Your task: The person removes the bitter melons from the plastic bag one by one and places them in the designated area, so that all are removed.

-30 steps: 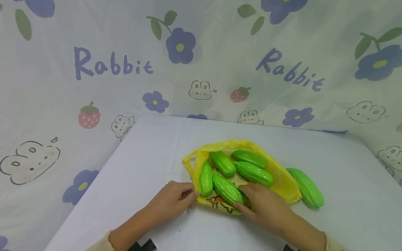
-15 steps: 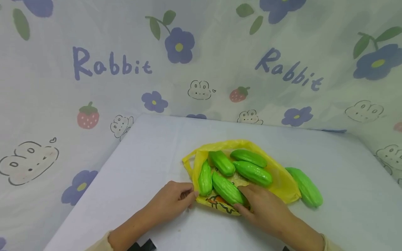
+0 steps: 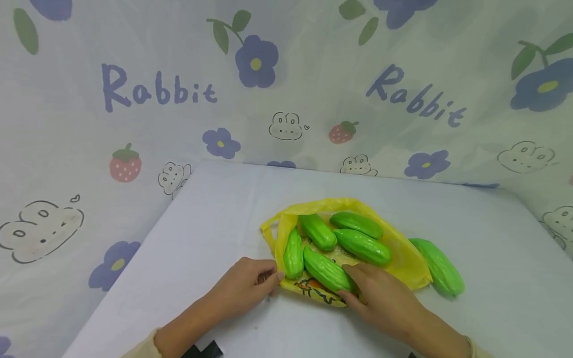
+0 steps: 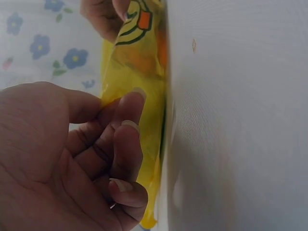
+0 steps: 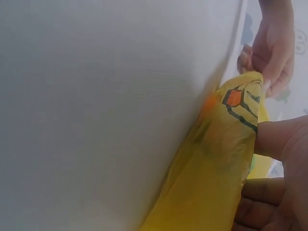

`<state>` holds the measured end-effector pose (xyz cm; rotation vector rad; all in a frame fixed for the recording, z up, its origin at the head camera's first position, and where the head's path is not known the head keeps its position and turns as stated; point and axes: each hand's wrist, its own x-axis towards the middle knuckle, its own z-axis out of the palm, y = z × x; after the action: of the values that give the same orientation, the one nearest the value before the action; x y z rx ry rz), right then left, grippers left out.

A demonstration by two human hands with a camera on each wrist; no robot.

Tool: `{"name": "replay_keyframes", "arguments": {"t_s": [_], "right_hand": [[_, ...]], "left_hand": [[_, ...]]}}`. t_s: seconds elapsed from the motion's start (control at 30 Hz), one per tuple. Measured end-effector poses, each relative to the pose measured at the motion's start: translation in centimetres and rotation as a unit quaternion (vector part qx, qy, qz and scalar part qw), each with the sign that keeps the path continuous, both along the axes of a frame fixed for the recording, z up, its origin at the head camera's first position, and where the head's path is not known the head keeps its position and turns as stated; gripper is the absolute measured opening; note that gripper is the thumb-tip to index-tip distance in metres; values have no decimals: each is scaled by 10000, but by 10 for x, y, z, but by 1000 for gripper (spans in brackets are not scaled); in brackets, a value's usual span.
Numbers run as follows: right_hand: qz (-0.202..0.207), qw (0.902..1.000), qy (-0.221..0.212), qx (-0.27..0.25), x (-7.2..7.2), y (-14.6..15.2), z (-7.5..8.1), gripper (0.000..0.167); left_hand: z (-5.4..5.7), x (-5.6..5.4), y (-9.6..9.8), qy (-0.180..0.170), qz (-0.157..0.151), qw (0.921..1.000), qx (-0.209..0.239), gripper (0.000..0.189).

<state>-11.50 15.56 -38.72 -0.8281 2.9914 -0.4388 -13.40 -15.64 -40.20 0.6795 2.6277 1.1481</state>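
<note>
A yellow plastic bag (image 3: 405, 271) lies on its side on the white table, its mouth facing me. Inside are several glossy green cucumber-shaped vegetables (image 3: 362, 246), ridged along their length. My left hand (image 3: 248, 283) pinches the bag's left front edge between thumb and index finger, the other fingers loosely curled, as the left wrist view shows on the bag (image 4: 132, 77). My right hand (image 3: 380, 296) reaches into the mouth and holds the right end of the front vegetable (image 3: 327, 271). In the right wrist view, the bag's wall (image 5: 211, 168) hides that right hand's fingertips.
Another green cucumber-shaped vegetable (image 3: 438, 268) lies on the table (image 3: 215, 223) against the bag's right side. A printed cloth (image 3: 286, 59) with flowers and rabbits hangs behind and beside the table. A black object (image 3: 210, 349) shows below my left forearm.
</note>
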Motion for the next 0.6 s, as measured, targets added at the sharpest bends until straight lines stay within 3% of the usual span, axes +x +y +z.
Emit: {"name": "replay_keyframes", "arguments": {"t_s": [0.6], "right_hand": [[-395, 9989, 237, -59, 8, 15, 11, 53]], "left_hand": [[1, 0, -2, -26, 17, 10000, -38, 33]]}}
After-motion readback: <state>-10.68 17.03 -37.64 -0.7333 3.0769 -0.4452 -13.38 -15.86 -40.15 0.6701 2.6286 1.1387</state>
